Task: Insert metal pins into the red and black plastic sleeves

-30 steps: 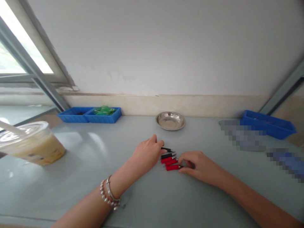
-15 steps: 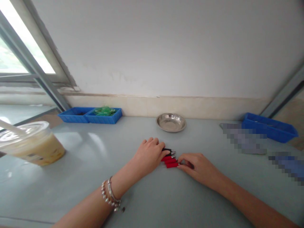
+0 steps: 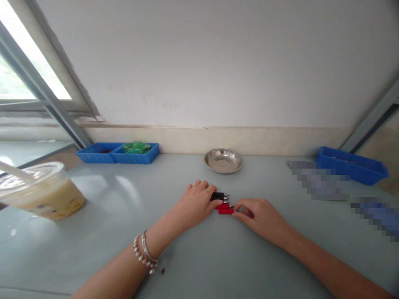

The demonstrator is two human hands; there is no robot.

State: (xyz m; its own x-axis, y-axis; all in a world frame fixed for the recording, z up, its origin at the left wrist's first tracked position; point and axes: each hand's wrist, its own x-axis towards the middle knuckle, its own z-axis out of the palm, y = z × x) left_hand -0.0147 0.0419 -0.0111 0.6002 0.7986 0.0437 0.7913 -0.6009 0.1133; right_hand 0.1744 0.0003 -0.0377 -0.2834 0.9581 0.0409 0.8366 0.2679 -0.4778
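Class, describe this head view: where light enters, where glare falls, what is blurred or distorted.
Head view: daylight enters by the window, overexposed at upper left; pale glare lies on the table nearer that side; pixelated patches blot the right; the wide lens stretches the cup at left.

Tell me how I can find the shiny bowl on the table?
Start at the big grey table against the white wall. Go to its far edge, straight past the left hand and right hand touching the little red and black plugs, and a dish sits near the wall. Unlike the blue plastic trays on either side, it is round, shiny metal.
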